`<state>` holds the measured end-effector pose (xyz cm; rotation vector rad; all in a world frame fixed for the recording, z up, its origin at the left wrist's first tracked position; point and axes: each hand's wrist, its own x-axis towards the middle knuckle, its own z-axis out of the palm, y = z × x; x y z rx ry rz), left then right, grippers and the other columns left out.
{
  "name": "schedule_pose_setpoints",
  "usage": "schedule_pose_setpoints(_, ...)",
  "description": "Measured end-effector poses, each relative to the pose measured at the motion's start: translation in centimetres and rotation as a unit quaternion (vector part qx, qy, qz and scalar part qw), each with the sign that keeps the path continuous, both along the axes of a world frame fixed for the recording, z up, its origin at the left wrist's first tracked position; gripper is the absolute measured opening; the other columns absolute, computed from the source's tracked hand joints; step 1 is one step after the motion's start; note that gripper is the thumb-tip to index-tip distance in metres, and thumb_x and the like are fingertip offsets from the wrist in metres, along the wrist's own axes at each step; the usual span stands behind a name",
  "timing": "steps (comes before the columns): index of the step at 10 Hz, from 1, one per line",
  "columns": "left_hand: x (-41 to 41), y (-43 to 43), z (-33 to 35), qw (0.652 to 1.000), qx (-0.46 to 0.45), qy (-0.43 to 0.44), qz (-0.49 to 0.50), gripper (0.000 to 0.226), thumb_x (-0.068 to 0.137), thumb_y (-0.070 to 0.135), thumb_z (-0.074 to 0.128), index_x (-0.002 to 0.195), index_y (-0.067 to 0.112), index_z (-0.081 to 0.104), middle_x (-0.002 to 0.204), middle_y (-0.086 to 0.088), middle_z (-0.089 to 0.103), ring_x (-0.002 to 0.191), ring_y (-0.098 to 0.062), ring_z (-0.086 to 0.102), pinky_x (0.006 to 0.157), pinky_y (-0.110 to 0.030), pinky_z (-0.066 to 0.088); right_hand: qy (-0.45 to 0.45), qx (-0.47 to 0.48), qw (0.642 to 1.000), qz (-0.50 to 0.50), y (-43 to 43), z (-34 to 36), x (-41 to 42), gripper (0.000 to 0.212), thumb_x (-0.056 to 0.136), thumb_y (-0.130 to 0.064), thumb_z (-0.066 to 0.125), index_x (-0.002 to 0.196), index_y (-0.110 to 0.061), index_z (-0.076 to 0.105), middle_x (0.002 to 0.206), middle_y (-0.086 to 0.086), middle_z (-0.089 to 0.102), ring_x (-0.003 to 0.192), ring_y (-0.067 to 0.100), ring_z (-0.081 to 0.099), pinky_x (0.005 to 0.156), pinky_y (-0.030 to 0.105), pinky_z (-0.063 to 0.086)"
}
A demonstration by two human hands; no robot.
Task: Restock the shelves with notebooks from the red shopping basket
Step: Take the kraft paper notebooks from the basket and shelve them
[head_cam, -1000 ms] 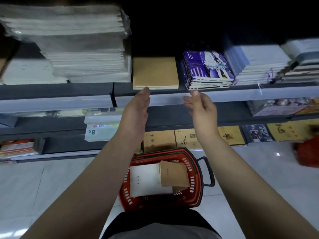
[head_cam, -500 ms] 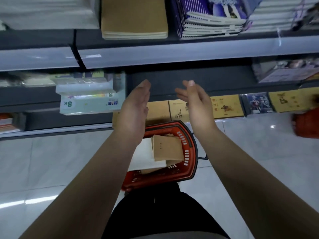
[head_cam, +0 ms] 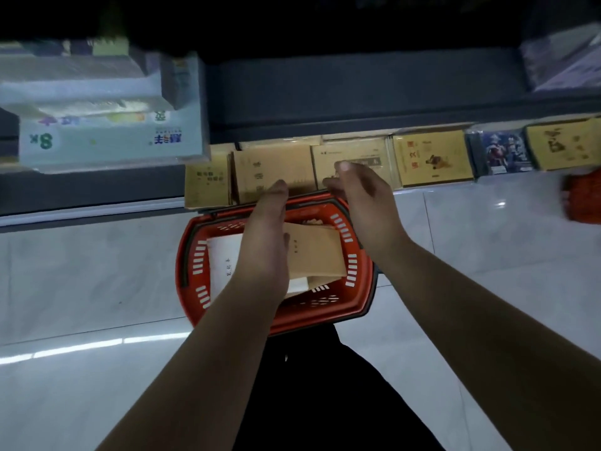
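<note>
A red shopping basket (head_cam: 195, 265) stands on the tiled floor right in front of me. Inside it lie a brown kraft notebook (head_cam: 317, 252) and, partly under it, a white notebook (head_cam: 224, 255). My left hand (head_cam: 265, 236) hovers over the basket with straight fingers, palm turned inward, holding nothing. My right hand (head_cam: 364, 203) is above the basket's far right rim, fingers loosely bent, also empty. Both hands flank the brown notebook without touching it.
The bottom shelf behind the basket carries a row of brown and yellow notebooks (head_cam: 270, 172) and a blue picture-cover book (head_cam: 502, 151). A shelf above on the left holds a wrapped pale pack marked 8K (head_cam: 107, 138). Another red basket (head_cam: 582, 198) sits at the right edge.
My view tilted down from the upper shelves to the floor. Both hands dropped from the shelf edge to just above the basket, staying empty.
</note>
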<state>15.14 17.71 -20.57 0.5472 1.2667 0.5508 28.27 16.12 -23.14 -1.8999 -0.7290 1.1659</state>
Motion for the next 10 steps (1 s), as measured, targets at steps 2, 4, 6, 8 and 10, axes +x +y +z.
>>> schedule_pose_setpoints(2,-0.3,-0.7,-6.1,0.994,-0.092,-0.002,0.053,0.023,0.096,0.04,0.049,0.116,0.033,0.057,0.097,0.017,0.062,0.084,0.002,0.053,0.089,-0.032,0.035,-0.032,-0.028,0.999,0.014,-1.0,-5.2,-0.5,0.039,0.097,-0.049,0.047,0.12,-0.022,0.063,0.113,-0.006,0.067,0.105,0.01,0.062,0.091,0.026,0.05)
schedule_pose_setpoints(4,-0.4,-0.9,-11.2,0.991,-0.118,0.055,0.008,0.012,0.103,0.035,0.039,0.101,0.033,0.05,0.091,0.02,0.047,0.079,0.005,0.043,0.105,-0.039,0.031,-0.025,-0.044,0.998,0.027,-1.3,-11.1,-0.6,0.057,0.081,-0.066,0.046,0.114,-0.024,0.066,0.107,-0.003,0.069,0.105,0.017,0.064,0.097,0.048,0.049)
schedule_pose_setpoints(6,0.1,-2.2,-15.1,0.976,-0.174,0.128,0.031,0.009,0.102,0.035,0.046,0.096,0.028,0.047,0.082,0.015,0.044,0.073,0.0,0.039,0.088,-0.033,0.028,-0.047,-0.052,0.996,0.052,-1.5,-15.7,0.3,0.044,0.092,-0.051,0.047,0.11,-0.016,0.065,0.105,0.006,0.069,0.101,0.017,0.064,0.095,0.041,0.05)
schedule_pose_setpoints(8,0.4,-3.5,-19.5,0.969,-0.197,0.145,0.019,0.012,0.101,0.031,0.046,0.112,0.028,0.043,0.085,0.015,0.041,0.075,0.003,0.035,0.088,-0.031,0.026,-0.049,-0.063,0.992,0.101,-2.0,-20.5,0.8,0.029,0.1,-0.041,0.046,0.114,-0.021,0.062,0.109,-0.002,0.065,0.106,0.014,0.06,0.081,0.025,0.044)
schedule_pose_setpoints(10,0.5,-4.1,-23.2,0.96,-0.236,0.15,0.016,0.024,0.1,0.037,0.047,0.122,0.026,0.047,0.092,0.008,0.047,0.081,-0.008,0.041,0.087,-0.033,0.028,-0.052,-0.073,0.984,0.154,-2.3,-24.2,0.5,0.026,0.1,-0.041,0.046,0.108,-0.022,0.063,0.102,-0.005,0.064,0.101,0.011,0.058,0.08,0.025,0.042)
